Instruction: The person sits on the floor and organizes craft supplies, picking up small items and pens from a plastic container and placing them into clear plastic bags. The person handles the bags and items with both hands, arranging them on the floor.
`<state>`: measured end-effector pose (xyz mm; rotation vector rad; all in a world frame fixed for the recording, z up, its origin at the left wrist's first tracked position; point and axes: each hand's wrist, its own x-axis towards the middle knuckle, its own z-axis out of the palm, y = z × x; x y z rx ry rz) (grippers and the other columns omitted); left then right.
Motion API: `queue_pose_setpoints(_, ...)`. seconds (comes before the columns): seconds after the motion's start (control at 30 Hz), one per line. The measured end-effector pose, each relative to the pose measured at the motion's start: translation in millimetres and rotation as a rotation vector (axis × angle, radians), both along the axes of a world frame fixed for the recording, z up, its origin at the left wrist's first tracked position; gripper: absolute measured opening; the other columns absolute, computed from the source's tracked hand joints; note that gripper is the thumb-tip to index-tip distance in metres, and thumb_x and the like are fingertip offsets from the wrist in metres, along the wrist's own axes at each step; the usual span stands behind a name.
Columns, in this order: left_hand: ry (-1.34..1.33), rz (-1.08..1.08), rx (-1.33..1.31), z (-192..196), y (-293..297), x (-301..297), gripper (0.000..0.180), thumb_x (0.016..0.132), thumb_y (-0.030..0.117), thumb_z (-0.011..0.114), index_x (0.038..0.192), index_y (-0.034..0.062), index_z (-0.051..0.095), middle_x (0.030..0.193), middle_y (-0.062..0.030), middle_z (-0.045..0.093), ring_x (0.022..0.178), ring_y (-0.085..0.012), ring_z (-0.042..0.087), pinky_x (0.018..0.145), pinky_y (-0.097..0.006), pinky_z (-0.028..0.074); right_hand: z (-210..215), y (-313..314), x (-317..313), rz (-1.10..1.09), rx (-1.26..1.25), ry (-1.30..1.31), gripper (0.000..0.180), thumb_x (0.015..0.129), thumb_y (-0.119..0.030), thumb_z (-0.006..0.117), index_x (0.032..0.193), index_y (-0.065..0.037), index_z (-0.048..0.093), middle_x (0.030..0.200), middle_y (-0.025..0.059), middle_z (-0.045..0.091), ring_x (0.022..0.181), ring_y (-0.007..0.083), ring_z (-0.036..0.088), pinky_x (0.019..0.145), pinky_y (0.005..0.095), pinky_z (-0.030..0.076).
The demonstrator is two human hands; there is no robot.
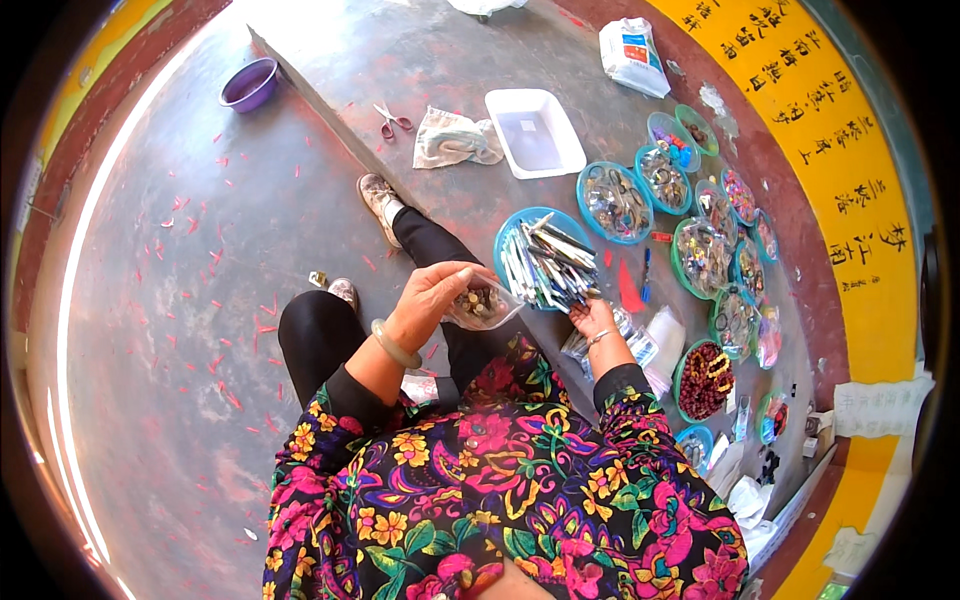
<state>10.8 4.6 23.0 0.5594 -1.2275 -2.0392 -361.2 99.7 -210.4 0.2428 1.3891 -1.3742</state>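
Observation:
My left hand (432,298), a pale bangle at its wrist, is closed on the rim of a clear plastic container (503,318). Small round brownish and silvery pieces lie inside it, too small to name. To its right stands a blue basket (503,232) heaped with pens (548,262), mostly white, dark and blue. My right hand (593,318) is at the basket's near right edge, its fingers curled against the pen ends. What those fingers grip is partly hidden. Below that hand lie clear plastic packets (660,345).
Round baskets of small goods crowd the right, including a blue one (614,203) and one of dark red beads (705,382). A white tray (535,134), a cloth (455,138), scissors (389,122) and a purple basin (249,85) lie farther off. A blue marker (646,276) lies nearer.

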Motion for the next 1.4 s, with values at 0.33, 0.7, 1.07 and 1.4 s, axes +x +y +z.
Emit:
queue_pose_setpoints(0.33, 0.014, 0.082, 0.044, 2, 12, -5, 0.033, 0.094, 0.022, 0.048, 0.105, -0.0064, 0.061, 0.101, -0.0131, 0.065, 0.089, -0.0175, 0.063, 0.083, -0.029, 0.048, 80, 22, 14, 0.322, 0.265, 0.433, 0.019, 0.082, -0.005, 0.050, 0.097, 0.003, 0.057, 0.077, 0.0160, 0.065, 0.055, 0.0233, 0.062, 0.046, 0.0282, 0.051)
queue_pose_setpoints(0.7, -0.019, 0.023, -0.096, -6, 3, -13, 0.030, 0.095, 0.019, 0.047, 0.104, -0.0049, 0.062, 0.103, -0.0118, 0.065, 0.094, -0.0157, 0.061, 0.086, -0.029, 0.047, 101, -53, 35, 0.708, 0.124, 1.707, 0.023, 0.075, -0.019, 0.058, 0.093, -0.006, 0.064, 0.087, 0.0159, 0.064, 0.082, 0.0337, 0.061, 0.073, 0.0403, 0.049)
queue_pose_setpoints(1.07, -0.061, 0.008, -0.114, 3, -1, -3, 0.030, 0.095, 0.020, 0.047, 0.104, -0.0040, 0.063, 0.104, -0.0094, 0.065, 0.095, -0.0137, 0.059, 0.087, -0.027, 0.045, 87, -82, 40, 0.866, 0.431, 1.750, 0.018, 0.073, -0.016, 0.055, 0.081, -0.004, 0.066, 0.082, 0.0210, 0.064, 0.082, 0.0372, 0.063, 0.074, 0.0456, 0.049)
queue_pose_setpoints(1.4, 0.009, 0.013, -0.098, 0, 3, -7, 0.029, 0.095, 0.018, 0.047, 0.103, -0.0038, 0.063, 0.101, -0.0092, 0.065, 0.093, -0.0138, 0.060, 0.087, -0.027, 0.046, 137, -15, 10, 0.224, -0.172, 0.808, 0.016, 0.081, -0.009, 0.062, 0.094, -0.001, 0.058, 0.083, 0.0054, 0.064, 0.073, 0.0119, 0.063, 0.058, 0.0199, 0.049)
